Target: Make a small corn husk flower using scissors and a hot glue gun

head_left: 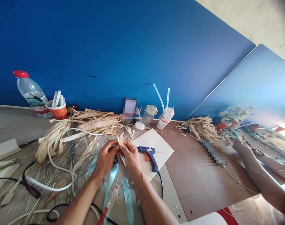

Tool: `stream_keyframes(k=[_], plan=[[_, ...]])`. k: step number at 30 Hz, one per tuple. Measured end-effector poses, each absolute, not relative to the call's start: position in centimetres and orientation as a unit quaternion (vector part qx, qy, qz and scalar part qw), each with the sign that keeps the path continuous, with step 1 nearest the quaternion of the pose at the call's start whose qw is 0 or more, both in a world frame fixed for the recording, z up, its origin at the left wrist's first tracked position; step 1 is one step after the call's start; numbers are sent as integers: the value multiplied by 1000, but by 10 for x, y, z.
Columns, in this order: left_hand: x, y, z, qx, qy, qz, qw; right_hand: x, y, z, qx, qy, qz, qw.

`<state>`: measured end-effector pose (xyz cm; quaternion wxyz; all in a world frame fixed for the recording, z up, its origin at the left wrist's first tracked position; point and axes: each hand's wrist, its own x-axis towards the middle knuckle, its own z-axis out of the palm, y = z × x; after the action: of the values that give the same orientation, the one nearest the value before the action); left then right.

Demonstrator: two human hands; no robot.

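Observation:
A small pale flower of dried corn husk point(121, 138) is pinched between the fingertips of both my hands, its pointed petals sticking up. My left hand point(107, 156) grips it from the left, fingers closed. From the other side my right hand point(131, 155) holds it too, thumb and fingers pressed together. Just right of my right hand, a blue hot glue gun point(149, 156) with an orange trigger lies on a white sheet point(164, 150). Light blue ribbon point(127, 197) lies below my hands. A bundle of dried corn husks point(95, 122) spreads behind my left hand.
Thin wires point(65, 168) and a white cable point(51, 156) cover the left side. Along the blue partition point(123, 47) stand a plastic bottle point(31, 90), an orange cup point(58, 111), a lidded jar point(149, 115) and a cup point(164, 120) with glue sticks. Another person's arm point(254, 165) reaches in at right.

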<state>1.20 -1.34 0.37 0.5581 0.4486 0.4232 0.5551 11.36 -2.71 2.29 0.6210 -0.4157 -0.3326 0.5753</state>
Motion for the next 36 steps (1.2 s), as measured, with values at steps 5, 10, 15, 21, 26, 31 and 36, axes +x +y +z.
stream_keyframes(k=[5, 10, 15, 21, 26, 31, 36], plan=[[15, -13, 1, 437, 409, 577, 556, 114, -27, 22, -442, -339, 563, 611], [17, -13, 0, 449, 402, 594, 533, 112, -29, 22, -459, -342, 544, 613], [17, -14, -3, 465, 402, 619, 490, 112, -31, 24, -500, -381, 487, 606], [18, -17, -2, 482, 414, 621, 459, 113, -32, 19, -570, -427, 393, 582], [16, -15, -3, 484, 448, 603, 448, 106, -41, 26, -578, -497, 328, 557], [12, -11, -7, 429, 451, 600, 503, 104, -45, 28, -532, -535, 355, 551], [13, -7, -7, 374, 401, 610, 572, 128, -31, 28, -497, -355, 520, 597]])
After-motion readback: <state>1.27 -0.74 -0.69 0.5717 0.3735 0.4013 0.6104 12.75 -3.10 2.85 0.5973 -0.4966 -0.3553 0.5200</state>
